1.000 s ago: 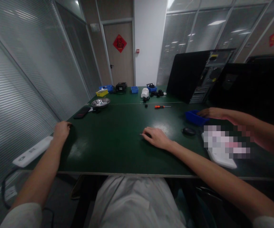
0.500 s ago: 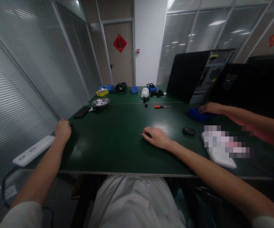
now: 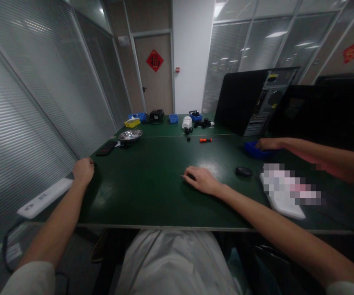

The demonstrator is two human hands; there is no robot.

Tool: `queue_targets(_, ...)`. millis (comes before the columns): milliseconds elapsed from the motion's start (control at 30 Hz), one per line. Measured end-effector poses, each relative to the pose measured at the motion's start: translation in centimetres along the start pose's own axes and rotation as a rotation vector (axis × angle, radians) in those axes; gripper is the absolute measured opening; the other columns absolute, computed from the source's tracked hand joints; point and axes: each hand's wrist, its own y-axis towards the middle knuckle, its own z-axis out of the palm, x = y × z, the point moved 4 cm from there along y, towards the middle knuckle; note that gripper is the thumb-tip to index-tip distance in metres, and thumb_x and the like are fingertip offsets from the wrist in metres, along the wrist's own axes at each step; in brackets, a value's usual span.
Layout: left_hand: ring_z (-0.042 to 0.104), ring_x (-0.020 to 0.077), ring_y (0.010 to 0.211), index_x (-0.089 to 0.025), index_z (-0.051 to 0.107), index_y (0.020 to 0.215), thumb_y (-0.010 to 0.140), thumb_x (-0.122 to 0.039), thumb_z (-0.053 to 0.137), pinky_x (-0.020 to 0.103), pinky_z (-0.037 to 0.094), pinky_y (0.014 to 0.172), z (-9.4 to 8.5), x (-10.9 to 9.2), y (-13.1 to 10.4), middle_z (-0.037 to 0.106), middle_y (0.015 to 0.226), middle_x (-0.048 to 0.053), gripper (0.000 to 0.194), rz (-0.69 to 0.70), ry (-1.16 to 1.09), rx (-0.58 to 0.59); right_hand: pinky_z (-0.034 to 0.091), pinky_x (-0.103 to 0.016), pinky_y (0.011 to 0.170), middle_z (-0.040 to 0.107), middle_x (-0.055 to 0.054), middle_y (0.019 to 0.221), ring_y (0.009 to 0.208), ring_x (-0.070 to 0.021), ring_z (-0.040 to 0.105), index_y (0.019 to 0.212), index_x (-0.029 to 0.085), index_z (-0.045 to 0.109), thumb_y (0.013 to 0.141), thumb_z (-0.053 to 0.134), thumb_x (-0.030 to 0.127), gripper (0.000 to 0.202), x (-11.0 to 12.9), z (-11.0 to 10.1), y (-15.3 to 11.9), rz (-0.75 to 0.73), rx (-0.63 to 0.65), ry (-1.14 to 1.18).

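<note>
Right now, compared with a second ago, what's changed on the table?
The blue bin, with the co-worker's hand in it, has shifted slightly right. The left hand has also moved slightly right. No grasp or release is clear. The right hand, pinching a thin pale item, the mouse and the screwdriver stayed put.

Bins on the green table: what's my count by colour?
Blue: 4 (far-left bin, far-middle bin, far-right bin, near bin)
Yellow: 1 (yellow bin)
Total: 5
</note>
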Motion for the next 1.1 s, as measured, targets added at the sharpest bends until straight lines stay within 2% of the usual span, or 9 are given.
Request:
queue_targets(67,0.061,0.0267,0.088,-0.009,0.075,0.099,0.089,-0.021,0.061,0.031,0.044,0.080,0.3,-1.1,-0.1,0.071,0.090,0.012,0.021,0.009,-0.019,0.017,0.036,-0.028,0.069,0.068,-0.004,0.099,0.080,-0.0156,0.060,0.104,0.022,0.064,0.104,0.049,0.039,0.023,-0.1,0.1,0.1,0.001,-0.005,-0.001)
queue_targets(133,0.065,0.0259,0.093,-0.015,0.077,0.099,0.089,-0.028,0.065,0.030,0.046,0.084,0.8,-3.9,-0.7,0.075,0.097,0.009,0.021,0.083,-0.113,0.087,0.036,-0.028,0.069,0.067,-0.003,0.098,0.080,-0.0154,0.060,0.104,0.022,0.064,0.104,0.049,0.039,0.022,-0.1,0.2,0.1,-0.002,-0.013,0.001)
queue_targets(233,0.067,0.0243,0.098,-0.021,0.079,0.099,0.087,-0.038,0.069,0.029,0.047,0.089,1.8,-11.6,-3.6,0.076,0.107,0.006,0.023,0.331,-0.384,0.269,0.036,-0.028,0.068,0.067,-0.003,0.098,0.080,-0.0154,0.059,0.103,0.022,0.064,0.104,0.049,0.039,0.023,-0.1,0.1,0.0,-0.007,-0.018,-0.004)
queue_targets(367,0.066,0.0194,0.086,-0.019,0.078,0.101,0.089,-0.042,0.068,0.028,0.049,0.079,2.7,-23.1,-10.1,0.075,0.105,0.006,0.028,0.658,-0.664,0.530,0.036,-0.027,0.069,0.066,-0.004,0.097,0.079,-0.0150,0.059,0.100,0.021,0.064,0.103,0.052,0.038,0.021,0.0,-0.1,0.0,0.001,-0.015,-0.008)
queue_targets(433,0.065,0.0171,0.081,-0.017,0.078,0.098,0.089,-0.039,0.070,0.027,0.048,0.075,3.0,-27.4,-12.9,0.075,0.100,0.006,0.025,0.778,-0.755,0.618,0.035,-0.027,0.069,0.065,-0.003,0.096,0.079,-0.0149,0.058,0.100,0.021,0.063,0.102,0.053,0.037,0.020,0.1,-0.1,-0.1,0.009,-0.014,-0.017)
queue_targets(500,0.064,0.0159,0.080,-0.016,0.077,0.095,0.088,-0.035,0.072,0.026,0.047,0.074,3.2,-30.0,-14.7,0.075,0.096,0.005,0.021,0.846,-0.815,0.646,0.035,-0.027,0.069,0.065,-0.003,0.095,0.079,-0.0148,0.058,0.100,0.021,0.064,0.102,0.053,0.037,0.019,0.1,0.0,-0.1,0.009,-0.012,-0.024)
queue_targets(600,0.063,0.0149,0.077,-0.017,0.076,0.096,0.088,-0.033,0.072,0.025,0.046,0.072,3.3,-31.1,-15.7,0.074,0.093,0.004,0.018,0.848,-0.831,0.623,0.034,-0.027,0.069,0.064,-0.003,0.096,0.079,-0.0149,0.057,0.101,0.021,0.064,0.102,0.053,0.036,0.018,0.2,-0.1,0.0,0.006,-0.006,-0.032)
queue_targets(833,0.061,0.0187,0.085,-0.021,0.078,0.109,0.089,-0.034,0.072,0.028,0.046,0.073,2.3,-29.9,-15.6,0.073,0.102,0.007,0.025,0.864,-0.761,0.502,0.034,-0.028,0.069,0.065,-0.004,0.096,0.080,-0.0157,0.058,0.099,0.021,0.066,0.100,0.055,0.036,0.018,0.2,-0.3,0.1,0.009,0.026,-0.042)
queue_targets(1100,0.057,0.0152,0.068,-0.016,0.079,0.111,0.089,-0.040,0.070,0.026,0.043,0.063,3.3,-29.3,-15.1,0.070,0.083,0.005,0.034,0.732,-0.759,0.593,0.033,-0.027,0.069,0.064,-0.004,0.097,0.080,-0.0153,0.057,0.101,0.021,0.065,0.102,0.053,0.037,0.020,0.0,0.2,-0.1,0.005,-0.005,-0.060)
